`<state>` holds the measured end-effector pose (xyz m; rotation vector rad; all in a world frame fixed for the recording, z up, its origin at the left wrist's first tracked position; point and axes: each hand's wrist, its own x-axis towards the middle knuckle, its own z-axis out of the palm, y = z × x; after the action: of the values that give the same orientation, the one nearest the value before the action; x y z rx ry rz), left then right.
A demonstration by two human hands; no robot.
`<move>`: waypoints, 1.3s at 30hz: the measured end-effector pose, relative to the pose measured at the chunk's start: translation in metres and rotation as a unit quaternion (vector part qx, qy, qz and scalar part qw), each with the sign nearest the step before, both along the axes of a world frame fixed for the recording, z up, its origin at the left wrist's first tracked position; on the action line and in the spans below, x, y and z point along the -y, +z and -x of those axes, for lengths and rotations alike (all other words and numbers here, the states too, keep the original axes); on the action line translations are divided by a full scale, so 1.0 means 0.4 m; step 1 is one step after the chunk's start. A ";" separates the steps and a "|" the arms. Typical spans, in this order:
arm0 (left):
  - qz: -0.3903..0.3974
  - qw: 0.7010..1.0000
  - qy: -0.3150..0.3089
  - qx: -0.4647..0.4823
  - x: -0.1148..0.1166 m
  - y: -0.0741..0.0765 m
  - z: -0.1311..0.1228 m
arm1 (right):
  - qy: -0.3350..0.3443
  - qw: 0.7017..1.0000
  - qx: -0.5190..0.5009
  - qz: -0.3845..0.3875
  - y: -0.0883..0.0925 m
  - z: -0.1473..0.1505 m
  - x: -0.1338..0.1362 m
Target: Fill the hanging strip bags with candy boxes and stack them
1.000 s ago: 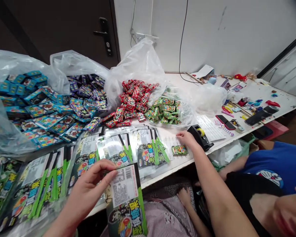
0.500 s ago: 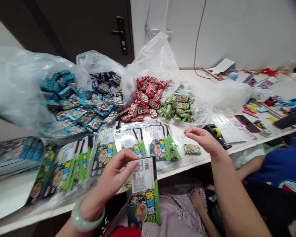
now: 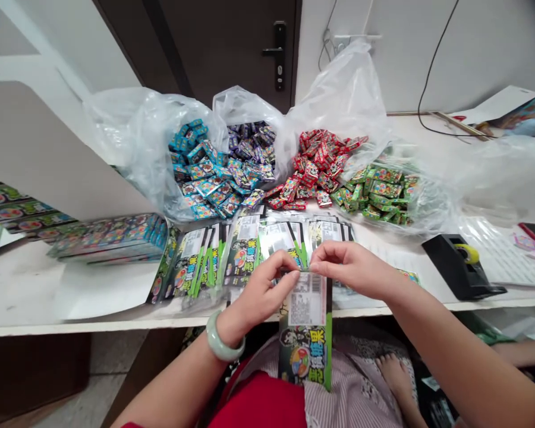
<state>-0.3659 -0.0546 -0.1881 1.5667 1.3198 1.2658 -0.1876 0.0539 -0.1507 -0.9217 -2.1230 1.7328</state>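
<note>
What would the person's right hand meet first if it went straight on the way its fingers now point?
The right hand would first meet the top edge of the printed packet strip, which its fingertips seem to pinch. The left hand's fingers lie just beyond, though depth is hard to judge here.

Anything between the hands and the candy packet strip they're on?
Nothing visible. The left hand and right hand both pinch the top edge of the candy packet strip directly, with nothing between them and it. Its lower end hangs past the table edge, over the person's striped clothing.
</note>
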 end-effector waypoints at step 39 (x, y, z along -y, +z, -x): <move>0.189 0.923 0.306 0.136 -0.037 -0.122 0.290 | -0.385 0.867 0.175 -0.262 -0.142 -0.213 -0.466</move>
<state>-0.4821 -0.0397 -0.2368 0.6935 1.8050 1.4093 -0.1023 0.2403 -0.2076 -1.6686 -1.8325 0.5902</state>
